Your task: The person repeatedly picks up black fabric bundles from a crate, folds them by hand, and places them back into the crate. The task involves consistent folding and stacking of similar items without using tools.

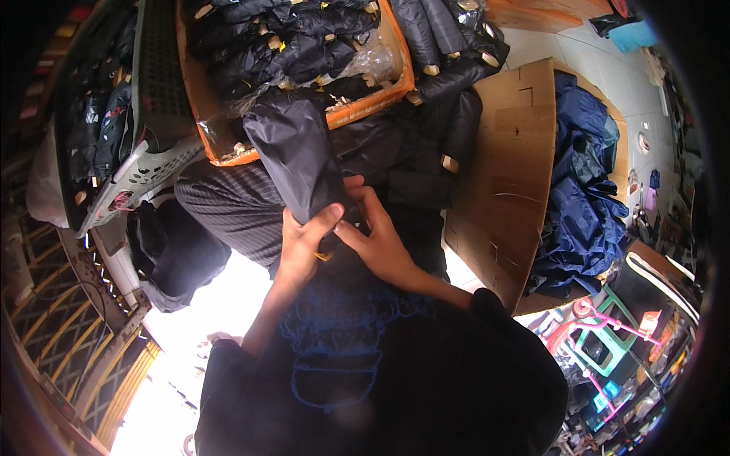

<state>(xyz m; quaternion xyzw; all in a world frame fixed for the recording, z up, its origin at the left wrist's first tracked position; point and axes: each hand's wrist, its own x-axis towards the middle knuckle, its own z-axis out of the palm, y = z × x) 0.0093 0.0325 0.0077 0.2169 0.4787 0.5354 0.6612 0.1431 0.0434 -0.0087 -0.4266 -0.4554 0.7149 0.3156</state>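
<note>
Both hands meet on a long black nylon bundle (295, 144), which looks like a folded umbrella in its sleeve. It slants away from me over my lap, its wide end beside the orange-rimmed crate (372, 108). My left hand (303, 242) wraps the near end from the left, thumb on top. From the right, my right hand (378, 242) closes on the same end, its fingertips pressed to the fabric close to the left thumb. A small yellow loop (323, 257) shows beside the left wrist. What lies under the fingers is hidden.
Several black bundles with pale ends (281, 45) fill the crate; more black rolls (433, 34) lie at its right. A grey perforated basket (163, 163) stands at left. At right, a cardboard box (502, 167) holds dark blue fabric (582, 220), with a green stool (608, 338) nearer.
</note>
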